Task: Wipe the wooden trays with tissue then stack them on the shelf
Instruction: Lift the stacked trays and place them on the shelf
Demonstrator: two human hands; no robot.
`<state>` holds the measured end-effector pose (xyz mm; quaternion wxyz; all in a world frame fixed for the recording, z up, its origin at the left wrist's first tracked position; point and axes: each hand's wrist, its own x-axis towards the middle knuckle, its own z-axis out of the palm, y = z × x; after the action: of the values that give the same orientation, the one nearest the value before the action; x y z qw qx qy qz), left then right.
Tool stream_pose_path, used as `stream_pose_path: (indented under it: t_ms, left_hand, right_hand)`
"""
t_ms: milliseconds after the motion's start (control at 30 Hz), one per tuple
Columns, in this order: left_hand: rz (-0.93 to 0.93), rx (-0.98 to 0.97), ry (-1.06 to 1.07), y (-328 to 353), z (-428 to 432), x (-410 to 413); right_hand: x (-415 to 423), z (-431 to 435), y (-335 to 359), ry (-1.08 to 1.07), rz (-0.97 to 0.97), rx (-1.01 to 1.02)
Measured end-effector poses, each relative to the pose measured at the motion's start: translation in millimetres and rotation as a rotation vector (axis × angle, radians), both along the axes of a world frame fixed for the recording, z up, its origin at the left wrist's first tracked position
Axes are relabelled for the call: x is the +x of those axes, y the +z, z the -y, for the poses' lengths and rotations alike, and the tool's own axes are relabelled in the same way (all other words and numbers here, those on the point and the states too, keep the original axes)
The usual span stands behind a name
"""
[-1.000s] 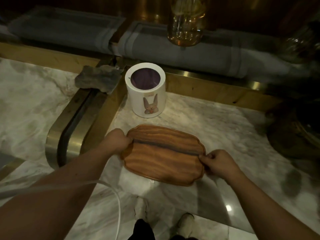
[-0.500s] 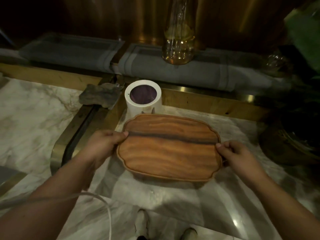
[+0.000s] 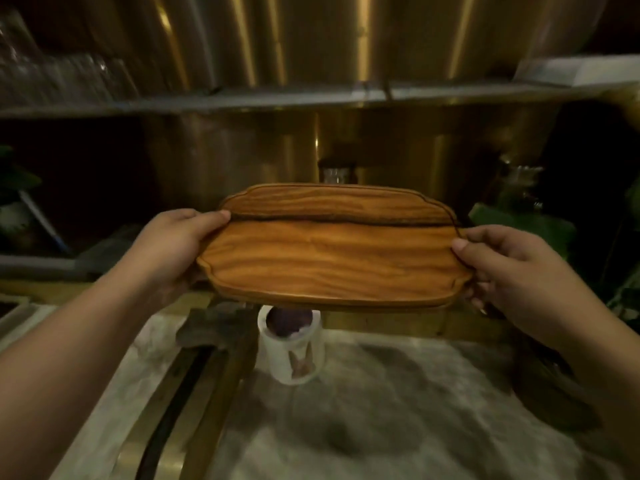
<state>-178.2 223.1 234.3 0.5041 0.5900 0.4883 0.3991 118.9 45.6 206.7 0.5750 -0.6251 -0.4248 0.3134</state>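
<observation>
A scalloped wooden tray (image 3: 332, 251) with a dark grain line hangs in the air, roughly level, well above the marble counter. My left hand (image 3: 173, 247) grips its left edge, thumb on top. At the tray's right edge is my right hand (image 3: 502, 271), gripping it the same way. Below the tray, on the counter, stands a white tissue roll (image 3: 292, 355) with a rabbit picture; its top is partly hidden by the tray. A grey shelf (image 3: 311, 98) runs across the wall above and behind the tray.
The marble counter (image 3: 381, 410) has a brass rail (image 3: 207, 410) along its left side and a crumpled grey cloth (image 3: 211, 323) beside the roll. A brass wall stands behind. Green plants (image 3: 519, 223) and dark objects sit at the right, and glassware (image 3: 52, 74) on the shelf's left.
Both hands have lifted the tray from the counter up to about chest height, toward the shelf. The view has tilted upward, and the tissue roll now sits under the tray.
</observation>
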Motion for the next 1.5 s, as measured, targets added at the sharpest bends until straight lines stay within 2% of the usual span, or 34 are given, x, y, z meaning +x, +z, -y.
stream_pose_path:
  t_ms: [133,300,533,700,800,933,1100,1300,1500]
  left_hand:
    - [0.006,0.069,-0.056,48,-22,13]
    - [0.009,0.036,-0.139,97,-57,29]
    - [-0.089,0.095,-0.106,144,-106,66]
    - [-0.131,0.119,-0.092,161,-139,100]
    - [-0.134,0.151,-0.071,166,-153,119]
    - [-0.261,0.234,-0.044,171,-170,144]
    - [-0.437,0.324,0.022,164,-192,168]
    - [-0.436,0.261,-0.026,153,-208,183]
    - [-0.509,0.27,-0.054,148,-211,186]
  right_hand:
    - [9,-12,44,-0.041,0.03,0.056]
    - [23,-35,93,-0.075,0.044,0.077]
    - [43,-86,152,-0.148,0.048,0.05]
    - [66,-135,178,-0.247,0.227,-0.054]
    - [73,-157,186,-0.327,0.41,-0.139]
    - [89,-189,192,-0.387,0.55,-0.216]
    - [106,-216,188,-0.373,0.553,-0.284]
    - [120,-227,177,-0.309,0.503,-0.345]
    - [119,-232,175,-0.278,0.631,-0.395]
